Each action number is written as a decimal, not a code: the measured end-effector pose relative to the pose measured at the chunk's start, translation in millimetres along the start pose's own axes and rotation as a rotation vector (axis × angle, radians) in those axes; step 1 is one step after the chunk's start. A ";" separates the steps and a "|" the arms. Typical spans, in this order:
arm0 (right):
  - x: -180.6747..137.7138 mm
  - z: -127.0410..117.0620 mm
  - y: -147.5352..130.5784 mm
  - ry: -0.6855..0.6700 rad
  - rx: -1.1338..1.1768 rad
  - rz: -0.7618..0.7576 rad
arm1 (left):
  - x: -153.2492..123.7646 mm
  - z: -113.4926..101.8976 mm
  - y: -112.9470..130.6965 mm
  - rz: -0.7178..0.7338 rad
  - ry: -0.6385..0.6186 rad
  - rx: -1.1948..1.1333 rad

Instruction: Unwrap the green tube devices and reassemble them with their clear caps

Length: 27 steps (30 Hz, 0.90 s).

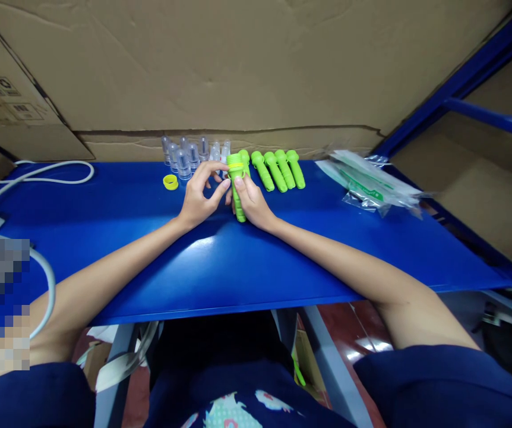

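Note:
My right hand [253,202] is wrapped round the body of a green flashlight [237,193] held upright over the blue table [220,261]. My left hand [199,193] pinches the flashlight's head, where a yellow ring sits at the top. Just behind, a row of several green flashlights [278,170] lies side by side. To the left of them stands a cluster of several small clear plastic pieces [189,156]. A loose yellow ring [170,182] lies on the table left of my left hand.
Clear plastic bags [369,181] lie at the table's right. A white cable [51,172] loops across the far left. Cardboard boxes [238,65] wall off the back. A blue shelf frame [470,89] rises at the right.

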State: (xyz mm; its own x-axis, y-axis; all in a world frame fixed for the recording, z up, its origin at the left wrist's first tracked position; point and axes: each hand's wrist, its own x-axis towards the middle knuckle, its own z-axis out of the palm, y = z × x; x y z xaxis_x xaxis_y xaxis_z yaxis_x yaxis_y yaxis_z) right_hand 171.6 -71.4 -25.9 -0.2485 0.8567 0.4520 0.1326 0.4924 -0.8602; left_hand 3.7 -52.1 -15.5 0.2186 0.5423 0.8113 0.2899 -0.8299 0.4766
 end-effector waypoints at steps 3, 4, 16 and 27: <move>0.2 0.4 0.6 0.001 -0.020 -0.028 | -1.3 0.6 0.3 0.015 0.017 0.011; 0.2 0.5 0.9 0.002 -0.023 -0.031 | -1.5 0.6 0.4 0.026 0.017 0.014; -1.1 0.2 0.1 0.007 -0.079 -0.038 | -2.3 -0.5 0.1 0.060 0.006 0.041; -0.9 -0.6 1.8 0.017 -0.083 -0.019 | -1.0 -1.7 1.9 0.035 -0.027 0.015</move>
State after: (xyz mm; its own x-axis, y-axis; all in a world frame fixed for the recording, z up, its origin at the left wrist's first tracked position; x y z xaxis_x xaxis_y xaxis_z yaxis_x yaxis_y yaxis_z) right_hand 172.6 -71.2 -27.7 -0.2356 0.8492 0.4726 0.2076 0.5191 -0.8292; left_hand 2.4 -54.4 -14.9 0.2542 0.5163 0.8178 0.2958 -0.8466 0.4425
